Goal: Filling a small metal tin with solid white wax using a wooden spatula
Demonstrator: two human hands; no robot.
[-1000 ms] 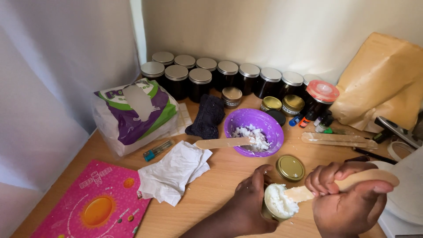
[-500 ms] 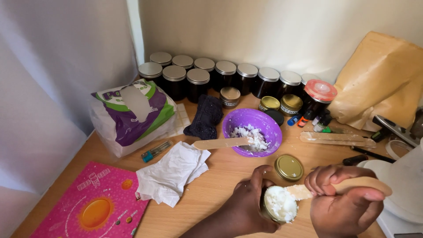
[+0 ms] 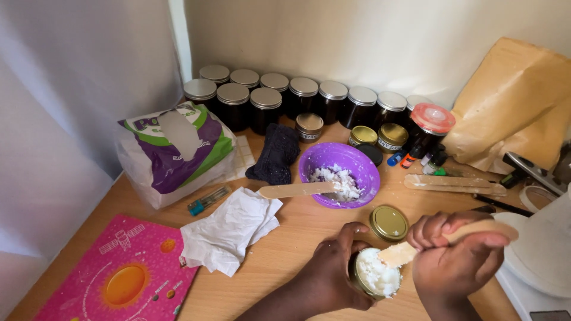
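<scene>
Jar (image 3: pixel 375 274), near table's front edge: gripped upright in left hand (image 3: pixel 333 267), mouth heaped with white paste. Stick (image 3: pixel 443 238), clenched in right hand (image 3: pixel 461 261): long axis running right to left, tip resting on paste. Lid (image 3: pixel 389 222) just behind.

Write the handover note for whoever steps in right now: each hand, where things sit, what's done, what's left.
Left hand: grip around a small jar heaped with white stuff, on the wooden table.
Right hand: grip on a flat wooden stick, tip on the filling.
Gold lid lies off, just behind the jar.
Purple bowl holds more white lumps, with a second stick.
Done: jar filled.
Left: it is not yet lidded.
</scene>
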